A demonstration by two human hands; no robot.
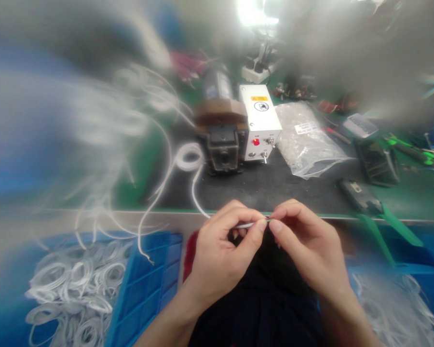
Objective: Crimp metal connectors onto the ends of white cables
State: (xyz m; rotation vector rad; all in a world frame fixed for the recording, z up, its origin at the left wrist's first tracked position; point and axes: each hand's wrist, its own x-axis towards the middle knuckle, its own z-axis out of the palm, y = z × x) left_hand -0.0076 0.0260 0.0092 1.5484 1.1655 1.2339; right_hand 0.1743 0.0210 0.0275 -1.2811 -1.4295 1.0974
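**Lower centre of the frame: end of white cable (245, 225) pinched between two hands**

Just below the bench edge, the cable is gripped near its tip by the left hand (222, 250), thumb and forefinger closed on it. At the tip, what look like fine coloured wire ends (268, 220) are pinched by the right hand (309, 248), its thumb and forefinger drawn close; the exact contact is too small to be told.

From the left hand, the cable is led up to a small coil (189, 156) on the black mat (267, 188), left of frame centre. Just right of that coil, a dark machine (222, 149) is set beside a white control box (260, 113), on which a red lamp or switch is seen. At lower left, more coiled cables (81, 279) are heaped in a blue crate (141, 284).

Step in hand, as judged: fingertip handling of the wire ends, perhaps sorting or straightening. For the next move, a steady left-hand grip and a light, precise right-hand pinch are called for.
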